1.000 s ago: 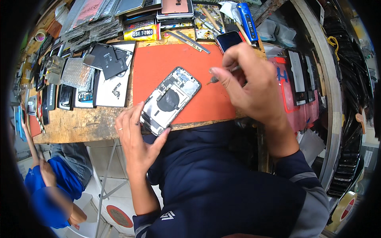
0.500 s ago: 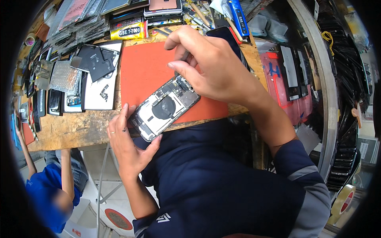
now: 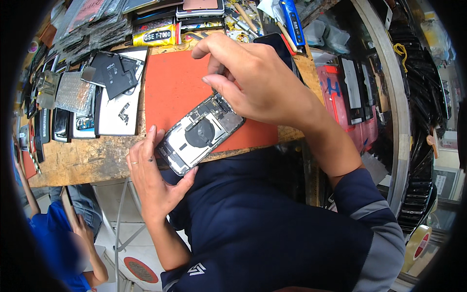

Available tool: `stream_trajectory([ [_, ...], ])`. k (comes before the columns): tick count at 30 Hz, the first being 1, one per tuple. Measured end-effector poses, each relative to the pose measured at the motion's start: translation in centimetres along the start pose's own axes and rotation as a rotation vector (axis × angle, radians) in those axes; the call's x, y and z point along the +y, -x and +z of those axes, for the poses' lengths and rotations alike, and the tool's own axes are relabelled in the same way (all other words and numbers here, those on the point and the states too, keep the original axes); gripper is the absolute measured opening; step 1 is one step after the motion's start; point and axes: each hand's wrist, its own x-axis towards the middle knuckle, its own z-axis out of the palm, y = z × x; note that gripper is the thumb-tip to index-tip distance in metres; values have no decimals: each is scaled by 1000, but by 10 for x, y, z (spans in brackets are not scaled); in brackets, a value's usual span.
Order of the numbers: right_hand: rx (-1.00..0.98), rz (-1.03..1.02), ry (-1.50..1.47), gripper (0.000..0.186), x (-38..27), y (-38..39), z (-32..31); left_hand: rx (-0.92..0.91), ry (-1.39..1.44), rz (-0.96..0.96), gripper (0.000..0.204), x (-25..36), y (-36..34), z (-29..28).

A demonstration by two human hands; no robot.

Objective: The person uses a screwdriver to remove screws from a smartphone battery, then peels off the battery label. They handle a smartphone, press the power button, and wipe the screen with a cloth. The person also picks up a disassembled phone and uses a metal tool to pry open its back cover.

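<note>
An opened phone, its circuit board, screws and round black coil exposed, lies slantwise at the front edge of the red-orange mat. Its near lower end is gripped between the thumb and fingers of my left hand. Over the phone's upper end, my right hand has its fingers curled and closed in a pinch. A small dark tip shows just under the right thumb, touching or close to the phone's top; my fingers hide what it belongs to.
To the left, black batteries and small dark parts lie on a white panel. A yellow glue pack, stacked phone parts and a blue device line the back. A person in blue sits lower left, holding something flat.
The whole view has shifted slightly. Both my hands keep nearly the same place on and above the phone. At lower left, the person's arm has moved and a flat, dark-edged thing now shows.
</note>
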Motion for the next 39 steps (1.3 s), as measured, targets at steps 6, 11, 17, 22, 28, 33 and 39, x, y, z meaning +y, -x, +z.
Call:
stream_trajectory([
  [6, -29, -2, -4, 32, 1, -1, 2, 2, 37, -22, 107, 0, 0, -1],
  [11, -43, -19, -4, 33, -2, -3, 0, 23, 63, -31, 108, -4, 2, 1],
  [17, -47, -4, 10, 33, -4, -3, 0, 7, 42, -17, 108, -2, 0, -1],
  [22, -54, -18, 27, 33, -5, -4, 0, 12, 31, -14, 108, -1, -1, 0],
  [28, -76, -1, 43, 33, -8, -5, -2, 30, 45, -2, 108, -2, -1, 1],
  [33, -65, -2, 26, 33, -5, -5, -1, 33, 38, 4, 108, -2, -1, 0],
  [39, -65, -21, 41, 32, -6, -5, -2, 29, 26, 12, 107, -3, -1, 0],
])
